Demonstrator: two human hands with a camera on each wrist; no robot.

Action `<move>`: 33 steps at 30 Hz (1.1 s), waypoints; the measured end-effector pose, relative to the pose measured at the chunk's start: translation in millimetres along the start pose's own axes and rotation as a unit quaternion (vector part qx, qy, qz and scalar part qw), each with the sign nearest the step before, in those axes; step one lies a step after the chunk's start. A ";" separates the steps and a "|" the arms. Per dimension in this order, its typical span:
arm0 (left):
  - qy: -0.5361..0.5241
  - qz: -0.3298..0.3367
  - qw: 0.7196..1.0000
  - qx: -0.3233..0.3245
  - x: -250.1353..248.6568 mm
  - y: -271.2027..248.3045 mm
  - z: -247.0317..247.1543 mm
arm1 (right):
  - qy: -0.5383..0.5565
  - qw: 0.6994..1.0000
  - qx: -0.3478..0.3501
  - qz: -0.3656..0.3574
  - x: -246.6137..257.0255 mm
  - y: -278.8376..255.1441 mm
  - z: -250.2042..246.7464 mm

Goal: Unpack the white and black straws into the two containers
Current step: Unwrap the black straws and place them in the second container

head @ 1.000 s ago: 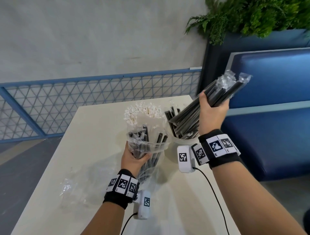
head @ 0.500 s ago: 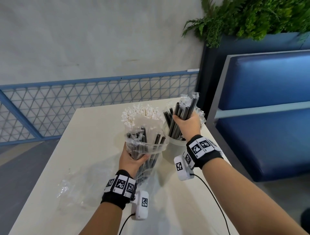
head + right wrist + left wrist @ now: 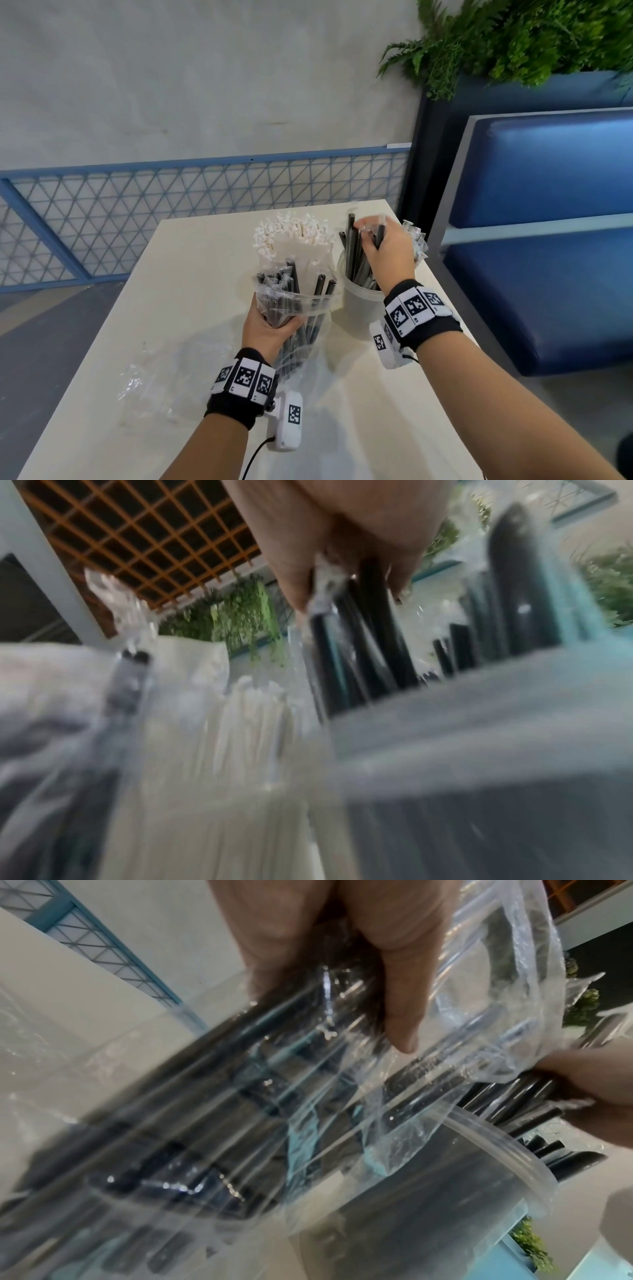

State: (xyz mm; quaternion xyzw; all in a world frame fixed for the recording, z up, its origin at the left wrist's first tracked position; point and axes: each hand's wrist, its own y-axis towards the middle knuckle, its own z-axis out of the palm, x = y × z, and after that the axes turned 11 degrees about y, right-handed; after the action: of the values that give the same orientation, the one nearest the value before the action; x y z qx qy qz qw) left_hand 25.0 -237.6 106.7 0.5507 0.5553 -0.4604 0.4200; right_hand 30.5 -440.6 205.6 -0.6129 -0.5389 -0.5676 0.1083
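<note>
My left hand (image 3: 274, 320) grips a clear plastic bag of black straws (image 3: 296, 301) upright above the table; in the left wrist view the thumb and fingers (image 3: 400, 1010) wrap the bag (image 3: 240, 1102). My right hand (image 3: 371, 238) is over the right clear container (image 3: 359, 308), fingers curled round the tops of wrapped black straws (image 3: 352, 253) standing in it. The right wrist view shows fingertips (image 3: 294, 588) pinching black straws (image 3: 380, 647). White straws (image 3: 294, 233) fill the left container, which the bag hides.
A crumpled empty plastic bag (image 3: 154, 383) lies on the cream table (image 3: 191, 274) at the left. A blue bench (image 3: 548, 240) stands close on the right, with a planter (image 3: 513, 31) behind it. A blue mesh railing (image 3: 171, 212) runs beyond the far edge.
My right hand brought a bundle of black straws down from the upper right into the right container. The left hand kept the bag almost still.
</note>
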 end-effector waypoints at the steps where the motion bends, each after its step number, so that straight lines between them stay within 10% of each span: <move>1: -0.002 -0.002 1.000 -0.001 0.7 0.2 -0.3 | -0.004 1.000 0.014 0.025 -6.7 -2.7 1.8; 6: 0.005 0.001 1.000 -0.003 3.0 -0.3 -2.1 | -0.100 0.994 0.048 -0.003 -15.7 -5.3 0.7; 9: -0.004 -0.003 1.000 -0.006 3.9 -0.3 -4.2 | -0.204 0.977 -0.063 -0.022 -17.7 -10.3 -8.7; 14: 0.001 -0.015 1.000 -0.002 6.4 0.5 -5.9 | -0.052 0.991 0.005 0.124 -32.4 -13.2 -19.6; 28: -0.006 -0.024 1.000 0.004 1.2 -3.3 -5.0 | -0.005 0.997 0.040 0.061 -16.5 2.9 -23.2; 33: -0.017 -0.020 1.000 0.008 3.5 -2.0 -5.7 | 0.035 0.981 -0.158 -0.105 7.2 -16.2 -25.0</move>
State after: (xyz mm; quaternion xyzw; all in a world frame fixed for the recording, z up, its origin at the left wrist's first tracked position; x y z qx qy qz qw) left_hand 23.1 -231.2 104.6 0.5350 0.5552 -0.4824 0.4156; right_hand 1.7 -448.9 212.0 -0.5420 -0.4996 -0.6750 -0.0315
